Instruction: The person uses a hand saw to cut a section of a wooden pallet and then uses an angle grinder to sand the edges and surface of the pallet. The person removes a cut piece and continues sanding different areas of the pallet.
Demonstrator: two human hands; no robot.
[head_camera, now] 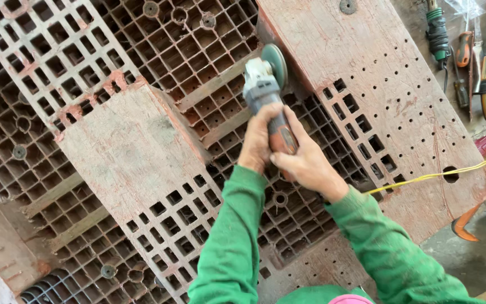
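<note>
two hands on one angle grinder (265,90), disc at the edge of a red panel.

left hand (257,141) is wrapped around the grinder body just behind the head; right hand (305,163) is closed on the orange rear grip. the disc (275,63) stands on edge, touching or just short of the left edge of the perforated panel (389,112); contact cannot be confirmed. judgement: keep both grips firm, hold the disc square to the edge, and keep the yellow cord (428,177) behind the wheel. count: one grinder, one cord, two solid reddish panels over a dark plastic grid (198,45), about five or six hand tools on the bench (468,62) at upper right.
</note>
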